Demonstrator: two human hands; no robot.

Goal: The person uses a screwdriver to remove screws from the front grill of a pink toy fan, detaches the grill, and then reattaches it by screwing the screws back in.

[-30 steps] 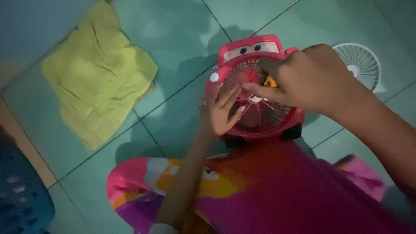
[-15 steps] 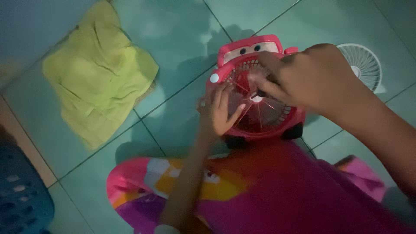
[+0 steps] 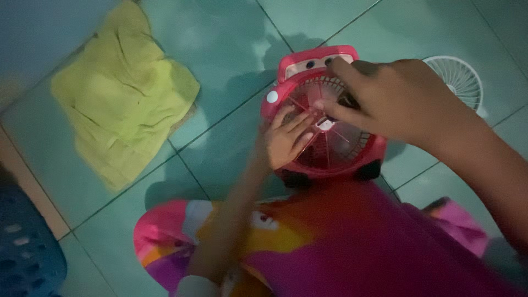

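A red car-shaped fan (image 3: 308,69) lies face up on the tiled floor, just beyond my knees. My left hand (image 3: 286,140) rests flat on the left side of its round blade opening, fingers spread. My right hand (image 3: 390,99) hovers over the middle of the fan, with its fingertips down at the white hub (image 3: 325,124). A small dark thing shows under those fingers, but what it is and whether it is gripped is hidden. My lap is covered by pink and orange cloth (image 3: 330,242).
A white round fan guard (image 3: 459,77) lies on the floor to the right of the fan. A yellow-green cloth (image 3: 121,104) is spread at the left. A blue plastic basket (image 3: 22,247) stands at the lower left corner.
My right hand has shifted a little to the left over the fan's hub. An orange bit seen under it a second ago is now covered. My left hand stays on the fan.
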